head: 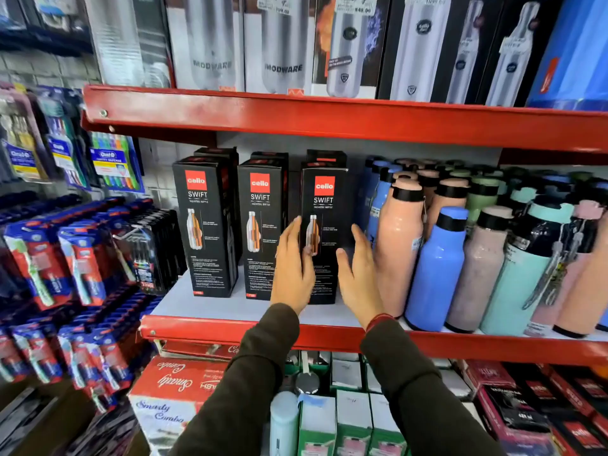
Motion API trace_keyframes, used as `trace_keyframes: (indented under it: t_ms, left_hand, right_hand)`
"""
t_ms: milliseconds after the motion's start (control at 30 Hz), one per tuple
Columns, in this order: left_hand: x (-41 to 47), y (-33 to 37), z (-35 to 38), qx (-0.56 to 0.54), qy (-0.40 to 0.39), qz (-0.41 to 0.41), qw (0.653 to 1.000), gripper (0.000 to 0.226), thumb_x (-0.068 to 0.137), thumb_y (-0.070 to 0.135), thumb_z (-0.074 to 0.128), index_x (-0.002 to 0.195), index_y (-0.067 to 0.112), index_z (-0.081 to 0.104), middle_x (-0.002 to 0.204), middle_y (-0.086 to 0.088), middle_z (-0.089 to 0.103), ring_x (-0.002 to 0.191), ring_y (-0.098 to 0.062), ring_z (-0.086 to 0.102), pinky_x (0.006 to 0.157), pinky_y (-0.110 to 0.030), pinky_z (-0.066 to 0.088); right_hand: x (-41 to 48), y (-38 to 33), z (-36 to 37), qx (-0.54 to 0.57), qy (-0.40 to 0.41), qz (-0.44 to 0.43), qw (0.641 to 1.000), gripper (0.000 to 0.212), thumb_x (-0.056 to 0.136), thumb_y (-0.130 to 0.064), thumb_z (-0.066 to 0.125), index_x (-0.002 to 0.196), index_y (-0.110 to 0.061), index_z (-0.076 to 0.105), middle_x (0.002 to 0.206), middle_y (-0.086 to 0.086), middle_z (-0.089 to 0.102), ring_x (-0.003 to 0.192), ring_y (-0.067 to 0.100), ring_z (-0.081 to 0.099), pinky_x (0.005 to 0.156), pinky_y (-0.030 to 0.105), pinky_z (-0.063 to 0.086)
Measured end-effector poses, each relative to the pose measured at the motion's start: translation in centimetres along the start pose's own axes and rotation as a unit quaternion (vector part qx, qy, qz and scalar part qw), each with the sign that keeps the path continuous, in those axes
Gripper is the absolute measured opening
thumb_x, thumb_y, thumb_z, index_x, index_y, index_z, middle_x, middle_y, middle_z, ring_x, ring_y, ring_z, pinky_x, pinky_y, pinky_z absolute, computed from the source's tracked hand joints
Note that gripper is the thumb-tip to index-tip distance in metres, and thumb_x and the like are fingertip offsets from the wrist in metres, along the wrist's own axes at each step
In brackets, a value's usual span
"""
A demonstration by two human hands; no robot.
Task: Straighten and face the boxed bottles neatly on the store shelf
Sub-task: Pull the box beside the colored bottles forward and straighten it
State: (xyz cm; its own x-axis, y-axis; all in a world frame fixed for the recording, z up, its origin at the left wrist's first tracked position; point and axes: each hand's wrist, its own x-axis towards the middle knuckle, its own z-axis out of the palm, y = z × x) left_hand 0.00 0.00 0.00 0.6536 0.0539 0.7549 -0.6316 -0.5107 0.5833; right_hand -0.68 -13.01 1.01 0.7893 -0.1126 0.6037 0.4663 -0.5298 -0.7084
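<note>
Three black Cello Swift bottle boxes stand upright in a front row on the white middle shelf (210, 307): a left box (205, 225), a middle box (260, 222) and a right box (324, 205), with more black boxes behind them. My left hand (292, 268) lies flat against the right box's left front edge, fingers extended. My right hand (358, 274) is spread at the box's right side, between it and a pink bottle (399, 245). Neither hand closes around the box.
Loose pink, blue (437, 271), mint and grey bottles crowd the shelf to the right. Steel-bottle boxes (283, 44) fill the shelf above the red rail (329, 116). Toothbrush packs (79, 258) hang at left. Red and green boxes (174, 383) sit below.
</note>
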Motion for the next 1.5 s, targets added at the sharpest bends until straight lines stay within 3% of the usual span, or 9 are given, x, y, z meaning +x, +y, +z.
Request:
trace_keyframes:
  t_ms: [200, 500, 667, 800, 900, 1033, 1167, 1300, 1500]
  left_hand:
    - [-0.1, -2.1, 1.6, -0.062, -0.053, -0.178, 0.981, 0.051, 0.103, 0.015, 0.037, 0.152, 0.01, 0.026, 0.157, -0.009, 0.034, 0.147, -0.021, 0.031, 0.115, -0.022, 0.023]
    - [0.3, -3.7, 2.0, -0.093, -0.048, -0.229, 0.968, 0.046, 0.103, 0.023, 0.042, 0.148, 0.02, 0.039, 0.136, -0.011, 0.06, 0.126, -0.024, 0.056, 0.098, -0.021, 0.04]
    - [0.4, -3.6, 1.6, -0.126, -0.054, -0.215, 0.967, 0.047, 0.101, 0.025, 0.048, 0.147, 0.021, 0.042, 0.135, -0.007, 0.062, 0.125, -0.016, 0.057, 0.103, -0.024, 0.043]
    - [0.4, -3.0, 1.2, -0.206, -0.03, -0.219, 0.953, 0.04, 0.098, 0.026, 0.053, 0.138, 0.024, 0.055, 0.13, -0.001, 0.066, 0.116, -0.003, 0.061, 0.103, -0.022, 0.048]
    - [0.1, -2.5, 1.0, -0.262, 0.0, -0.243, 0.934, 0.035, 0.097, 0.032, 0.045, 0.125, 0.031, 0.066, 0.115, 0.011, 0.073, 0.111, -0.009, 0.068, 0.097, -0.044, 0.055]
    - [-0.2, -1.6, 0.9, -0.274, 0.022, -0.239, 0.931, 0.032, 0.098, 0.029, 0.046, 0.115, 0.027, 0.073, 0.103, 0.01, 0.077, 0.102, -0.017, 0.072, 0.09, -0.049, 0.058]
    - [-0.3, -1.2, 0.8, -0.218, 0.043, -0.188, 0.957, 0.03, 0.1, 0.024, 0.048, 0.124, 0.021, 0.067, 0.117, 0.006, 0.072, 0.112, -0.008, 0.066, 0.102, -0.035, 0.052]
    - [0.6, -1.9, 0.6, -0.128, -0.01, -0.171, 0.977, 0.045, 0.103, 0.012, 0.036, 0.147, 0.016, 0.041, 0.148, -0.001, 0.049, 0.138, -0.012, 0.044, 0.111, -0.019, 0.032]
    - [1.1, -2.5, 0.5, -0.176, -0.091, -0.198, 0.96, 0.046, 0.104, 0.012, 0.037, 0.149, 0.021, 0.034, 0.127, 0.015, 0.047, 0.119, -0.002, 0.045, 0.087, 0.001, 0.034]
  right_hand:
    - [1.2, 2.7, 1.4, 0.088, -0.049, 0.177, 0.979, 0.046, 0.099, -0.02, 0.046, 0.145, -0.016, 0.038, 0.147, 0.007, 0.048, 0.126, 0.014, 0.047, 0.103, 0.024, 0.033]
    - [1.4, 3.7, 2.6, 0.078, -0.013, 0.144, 0.986, 0.037, 0.096, -0.011, 0.053, 0.133, -0.011, 0.05, 0.114, -0.004, 0.057, 0.095, 0.013, 0.059, 0.069, 0.002, 0.042]
    - [1.3, 4.3, 2.4, 0.099, 0.005, 0.148, 0.984, 0.041, 0.094, -0.019, 0.058, 0.134, -0.019, 0.051, 0.13, 0.005, 0.062, 0.108, 0.019, 0.065, 0.094, 0.032, 0.054]
    - [1.2, 3.9, 1.6, 0.096, 0.0, 0.118, 0.988, 0.063, 0.077, -0.018, 0.077, 0.134, -0.023, 0.051, 0.126, -0.004, 0.063, 0.111, 0.007, 0.06, 0.09, 0.011, 0.047]
    - [1.1, 3.7, 1.3, 0.084, -0.01, 0.104, 0.991, 0.086, 0.055, -0.035, 0.089, 0.13, -0.028, 0.049, 0.124, -0.008, 0.063, 0.114, 0.007, 0.059, 0.095, 0.024, 0.048]
    - [1.2, 3.3, 1.3, 0.09, 0.02, 0.106, 0.99, 0.087, 0.045, -0.04, 0.094, 0.121, -0.028, 0.052, 0.115, -0.011, 0.066, 0.108, 0.006, 0.062, 0.091, 0.025, 0.05]
    - [1.2, 2.8, 0.7, 0.099, 0.018, 0.108, 0.989, 0.078, 0.053, -0.025, 0.093, 0.12, -0.026, 0.054, 0.108, -0.014, 0.064, 0.099, 0.0, 0.06, 0.082, 0.012, 0.045]
    - [1.5, 2.9, 0.1, 0.096, -0.015, 0.107, 0.99, 0.079, 0.06, -0.018, 0.089, 0.129, -0.021, 0.049, 0.114, -0.015, 0.062, 0.105, 0.003, 0.059, 0.093, 0.023, 0.047]
    - [1.9, 3.7, 0.0, 0.106, -0.089, 0.087, 0.987, 0.094, 0.071, -0.013, 0.078, 0.149, -0.027, 0.028, 0.138, -0.014, 0.051, 0.13, 0.009, 0.05, 0.111, 0.034, 0.041]
